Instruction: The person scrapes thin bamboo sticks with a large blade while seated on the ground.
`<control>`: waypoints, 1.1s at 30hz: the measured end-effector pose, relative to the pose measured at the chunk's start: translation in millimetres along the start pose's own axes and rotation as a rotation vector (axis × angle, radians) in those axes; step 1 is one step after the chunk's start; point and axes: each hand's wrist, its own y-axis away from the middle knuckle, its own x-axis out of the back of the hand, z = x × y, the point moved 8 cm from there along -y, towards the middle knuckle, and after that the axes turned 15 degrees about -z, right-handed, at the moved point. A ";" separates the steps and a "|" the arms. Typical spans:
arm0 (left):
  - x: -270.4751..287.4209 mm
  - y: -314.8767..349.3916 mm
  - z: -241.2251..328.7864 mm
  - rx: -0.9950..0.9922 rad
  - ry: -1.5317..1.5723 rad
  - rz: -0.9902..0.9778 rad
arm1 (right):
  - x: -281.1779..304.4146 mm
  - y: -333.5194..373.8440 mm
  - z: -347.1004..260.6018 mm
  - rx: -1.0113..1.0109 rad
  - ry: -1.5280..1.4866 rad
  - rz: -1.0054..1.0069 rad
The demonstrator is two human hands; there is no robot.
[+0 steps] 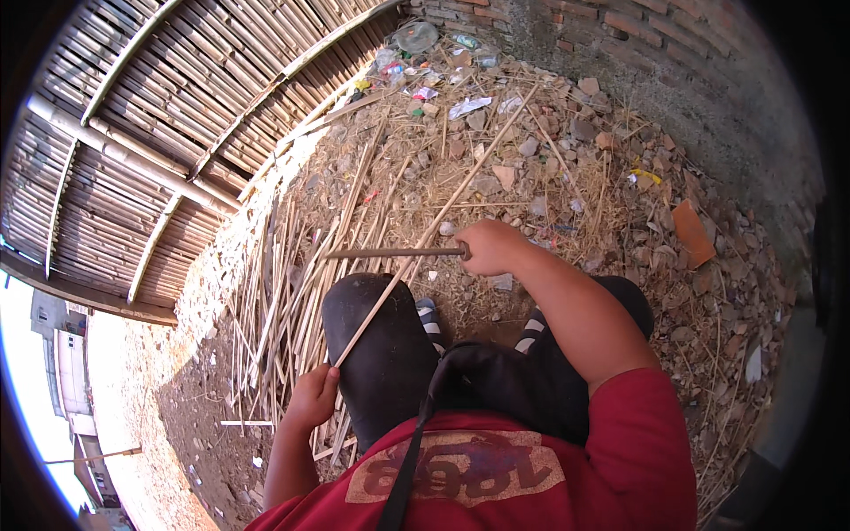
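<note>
A long pale bamboo strip (pixel 376 314) slants from my left hand (pixel 312 398) across my left knee and up over the ground. The thumb and fingers of that hand close on its near end. My right hand (pixel 489 248) is wrapped round the handle of a long, narrow, brownish tool that looks like a knife seen edge-on (pixel 381 253). It points left, level, and crosses the strip just beyond my left knee. Whether its edge touches the strip I cannot tell. Many more split bamboo strips (pixel 292 292) lie loosely piled left of that knee.
A slatted bamboo panel (pixel 168 133) rises at the left. A brick wall (pixel 673 62) curves along the back and right. Stones, dry straw and litter cover the ground, with a broken orange tile (pixel 692 234) at the right. My sandalled feet show between my knees.
</note>
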 end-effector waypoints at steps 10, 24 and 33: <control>1.0 -1.5 -13.6 0.018 0.113 -0.065 | 0.0 6.7 -50.4 0.069 0.234 -0.123; -10.0 -6.7 -22.4 0.079 0.275 -0.170 | 0.4 -7.5 29.4 -0.074 -0.098 0.013; -2.8 -2.0 5.9 -0.025 -0.075 0.059 | 11.1 -5.4 4.5 -0.105 -0.046 -0.036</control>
